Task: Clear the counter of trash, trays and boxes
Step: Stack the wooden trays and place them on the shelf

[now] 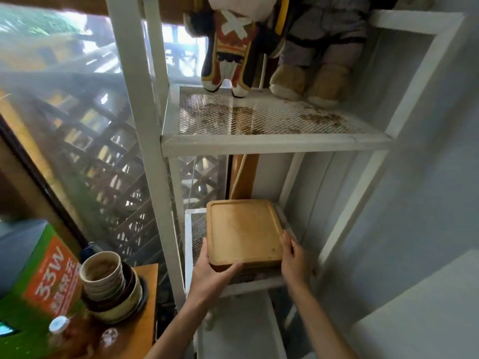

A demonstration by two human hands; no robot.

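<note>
White mesh shelf [234, 282]: wooden tray [243, 233] between both gripping hands [211, 274].

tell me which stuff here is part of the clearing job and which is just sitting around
Part of the job: wooden tray, held by left hand and right hand on the lower mesh shelf.

Just there: stacked bowls, green box, two plush toys.

I face a white metal shelf rack [147, 120] with mesh shelves [259, 117], set against a pale grey wall [420, 177]. To my left, daylight comes through a window [77, 104] looking onto wooden lattice fencing [114, 172].
</note>
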